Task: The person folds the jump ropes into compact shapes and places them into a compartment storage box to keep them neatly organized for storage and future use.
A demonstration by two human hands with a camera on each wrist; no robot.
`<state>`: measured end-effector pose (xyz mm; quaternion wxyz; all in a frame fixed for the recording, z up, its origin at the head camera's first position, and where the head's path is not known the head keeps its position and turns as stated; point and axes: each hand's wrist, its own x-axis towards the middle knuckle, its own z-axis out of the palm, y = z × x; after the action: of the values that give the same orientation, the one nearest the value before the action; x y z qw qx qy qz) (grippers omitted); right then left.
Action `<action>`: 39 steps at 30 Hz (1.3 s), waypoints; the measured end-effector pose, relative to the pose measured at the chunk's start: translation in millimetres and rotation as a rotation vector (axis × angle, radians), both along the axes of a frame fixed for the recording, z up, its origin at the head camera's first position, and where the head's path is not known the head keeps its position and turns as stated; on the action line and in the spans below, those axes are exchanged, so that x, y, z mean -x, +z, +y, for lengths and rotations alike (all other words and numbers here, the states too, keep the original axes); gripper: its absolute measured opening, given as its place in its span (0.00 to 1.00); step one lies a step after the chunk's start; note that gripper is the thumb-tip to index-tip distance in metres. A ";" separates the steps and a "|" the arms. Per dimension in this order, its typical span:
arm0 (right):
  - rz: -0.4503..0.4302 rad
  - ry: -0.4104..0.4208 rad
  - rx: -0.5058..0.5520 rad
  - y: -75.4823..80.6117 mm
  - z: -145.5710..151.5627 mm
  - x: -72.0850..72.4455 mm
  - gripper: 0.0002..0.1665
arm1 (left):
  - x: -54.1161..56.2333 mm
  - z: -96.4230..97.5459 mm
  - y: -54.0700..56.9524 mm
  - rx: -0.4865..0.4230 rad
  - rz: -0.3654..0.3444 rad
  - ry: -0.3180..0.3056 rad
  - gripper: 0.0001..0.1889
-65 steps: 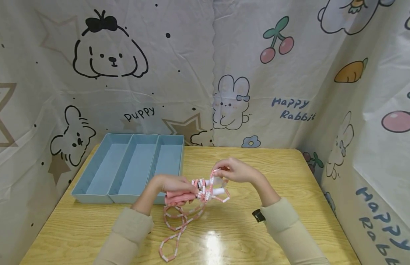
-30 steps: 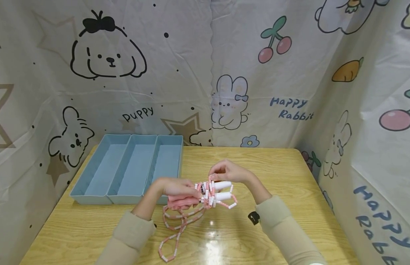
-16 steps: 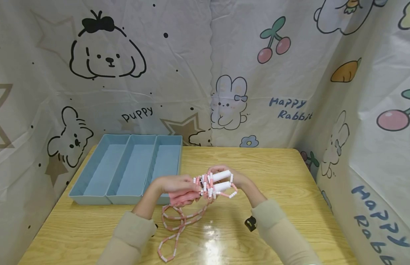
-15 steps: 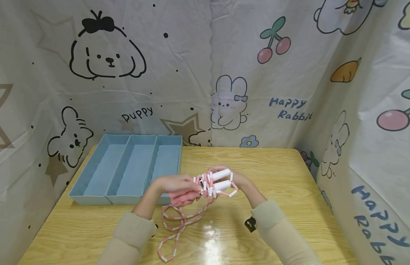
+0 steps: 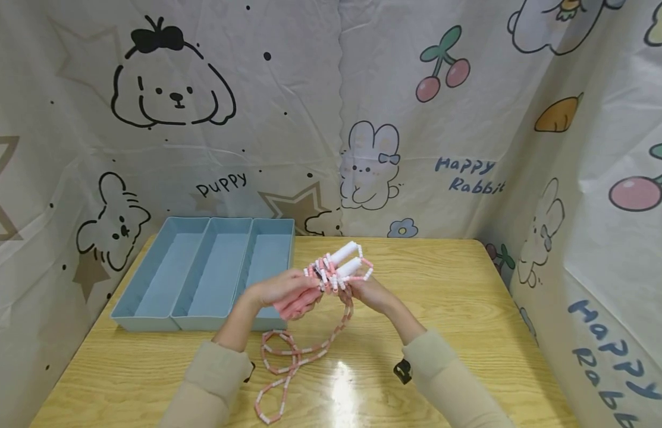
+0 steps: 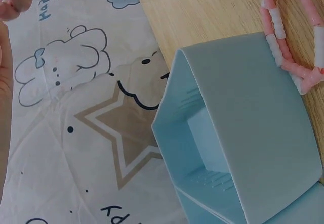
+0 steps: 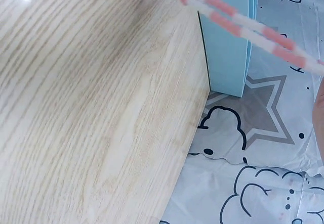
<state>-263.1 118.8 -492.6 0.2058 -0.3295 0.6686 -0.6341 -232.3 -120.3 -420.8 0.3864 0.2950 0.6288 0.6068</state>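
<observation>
A jump rope with pink grips point(image 5: 295, 304), white handle ends point(image 5: 348, 266) and pink-and-white beads is held over the table. My left hand point(image 5: 277, 288) grips the pink part of both handles, which tilt up and away to the right. Several turns of beaded cord wrap the handles' middle. At the right, my right hand point(image 5: 370, 292) is beneath the wraps, its fingers curled at the cord that hangs there; the handles partly hide them. A doubled length of beaded cord point(image 7: 243, 24) crosses the right wrist view. Loose loops of cord point(image 5: 288, 374) lie on the table.
A light blue bin with three long compartments point(image 5: 172, 323) stands at the left of the wooden table point(image 5: 416, 267), right behind my left hand. A printed cloth point(image 5: 288, 119) hangs behind and along the sides.
The handle bundle has risen and tipped its white ends upward and away. My right hand has gone from above the wraps, round behind, to below them. A length of cord has lifted off the table.
</observation>
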 end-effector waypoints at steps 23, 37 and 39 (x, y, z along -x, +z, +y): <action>-0.105 -0.037 -0.019 30.4 -16.1 -25.8 0.28 | 7.4 -3.5 0.6 -0.030 -0.018 0.360 0.22; -0.028 0.011 -0.031 38.3 -13.0 -26.1 0.24 | 9.7 -0.4 -6.3 0.058 0.026 0.539 0.27; -0.027 0.000 -0.049 40.2 -12.4 -26.7 0.24 | 9.6 1.0 -6.1 0.063 0.032 0.565 0.27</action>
<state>-236.4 106.4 -452.4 0.2228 -0.3156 0.6813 -0.6218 -241.8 -119.3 -426.9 0.2008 0.1054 0.7107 0.6659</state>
